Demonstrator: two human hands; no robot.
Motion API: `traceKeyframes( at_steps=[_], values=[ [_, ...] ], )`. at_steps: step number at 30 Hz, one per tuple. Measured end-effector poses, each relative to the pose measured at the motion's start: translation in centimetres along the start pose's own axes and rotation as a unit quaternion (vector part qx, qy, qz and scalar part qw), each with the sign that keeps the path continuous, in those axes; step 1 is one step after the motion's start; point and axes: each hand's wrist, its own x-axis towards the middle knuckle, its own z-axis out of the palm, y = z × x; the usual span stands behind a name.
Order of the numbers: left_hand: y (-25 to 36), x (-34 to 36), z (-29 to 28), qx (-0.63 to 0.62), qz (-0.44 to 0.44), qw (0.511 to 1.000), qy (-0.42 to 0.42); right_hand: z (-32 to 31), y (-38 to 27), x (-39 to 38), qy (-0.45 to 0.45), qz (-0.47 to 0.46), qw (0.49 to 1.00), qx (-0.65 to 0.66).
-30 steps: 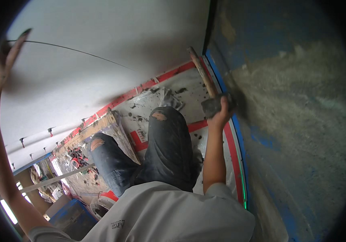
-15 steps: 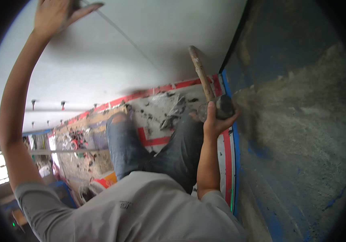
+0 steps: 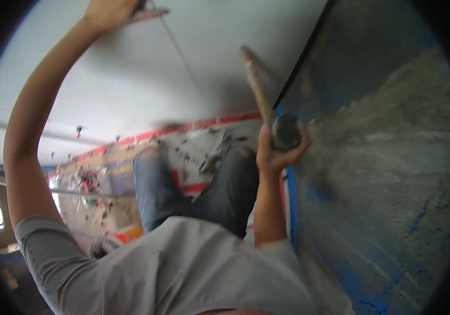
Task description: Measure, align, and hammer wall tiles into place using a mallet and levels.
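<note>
Gripping a hammer by its head beside a scraped blue wall

Sitting nearest the camera is the person's grey shirt [image 3: 183, 268], with both jeans-clad knees [image 3: 193, 184] pointing away over a littered floor [image 3: 99, 194]. Just beyond, the right hand [image 3: 277, 152] is curling its fingers [image 3: 302, 148] and thumb around the dark head of the hammer [image 3: 280, 123], so the wooden handle is sticking up and away from the fingertips, slightly blurred. Held this way, the tool is probably being carried or turned rather than swung, since the grip is choking right up at the heavy end. Immediately to the thumb's far side, the blue wall [image 3: 372, 210] is showing a broad patch of bare grey render, and its red-and-blue edge strip [image 3: 288, 199] is running past the wrist, leaving almost no room on that side. Toward the knees the space is opening wider.

Farther off, the left hand [image 3: 110, 13] is reaching high, fingers closed on a flat, thin-bladed tool [image 3: 149, 13] pressed near the white board [image 3: 130, 89]; whether they are pinching or wrapping it, I cannot tell. A thin dark line [image 3: 180, 52] is running from those fingers down across the board, which is spreading broad and unobstructed below the raised arm.
</note>
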Motion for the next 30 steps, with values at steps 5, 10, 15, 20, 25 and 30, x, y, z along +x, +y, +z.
traceKeyframes(
  at_steps=[5, 10, 15, 20, 25, 30],
  values=[
    [-1.0, -0.4, -0.2, -0.015, 0.011, 1.000, -0.001, -4.2, -2.0, 4.6, -0.014, 0.051, 0.996, 0.066],
    [0.4, 0.9, -1.9, -0.025, -0.010, 0.998, -0.057, -6.1, -0.4, 9.1, 0.036, -0.018, 0.990, 0.136],
    [1.2, 1.1, -2.4, -0.011, -0.014, 1.000, 0.000, -6.2, 1.0, 10.5, -0.053, 0.050, 0.997, -0.016],
    [1.2, 0.4, -2.3, -0.095, -0.025, 0.992, 0.078, -6.6, -0.3, 10.8, 0.019, -0.028, 0.998, 0.051],
    [1.6, 0.4, -3.2, -0.077, -0.028, 0.996, 0.042, -8.1, -3.2, 13.3, -0.014, 0.073, 0.994, 0.083],
    [0.2, 1.0, -2.9, -0.073, -0.029, 0.996, 0.050, -5.7, -1.7, 15.9, -0.003, -0.041, 0.999, 0.004]
  ],
)
